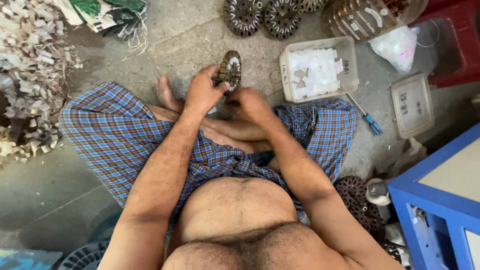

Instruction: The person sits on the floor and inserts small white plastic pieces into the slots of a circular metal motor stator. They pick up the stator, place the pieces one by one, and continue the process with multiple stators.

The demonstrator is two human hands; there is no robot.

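I sit cross-legged on a concrete floor in a blue checked cloth. My left hand (pixel 202 92) grips a round, slotted metal stator core (pixel 231 69), held on edge above my feet. My right hand (pixel 248 103) is closed just to the right of the core, its fingertips at the core's lower rim; what it pinches is too small to see. An open plastic tub (pixel 350 60) full of white paper slips stands just beyond my right hand.
More slotted metal cores (pixel 262 17) lie at the top. A heap of paper scraps (pixel 27 75) fills the left. A blue-handled screwdriver (pixel 369 120), a tub lid (pixel 411 105), a clear jar (pixel 365 17) and a blue cabinet (pixel 440 195) are on the right.
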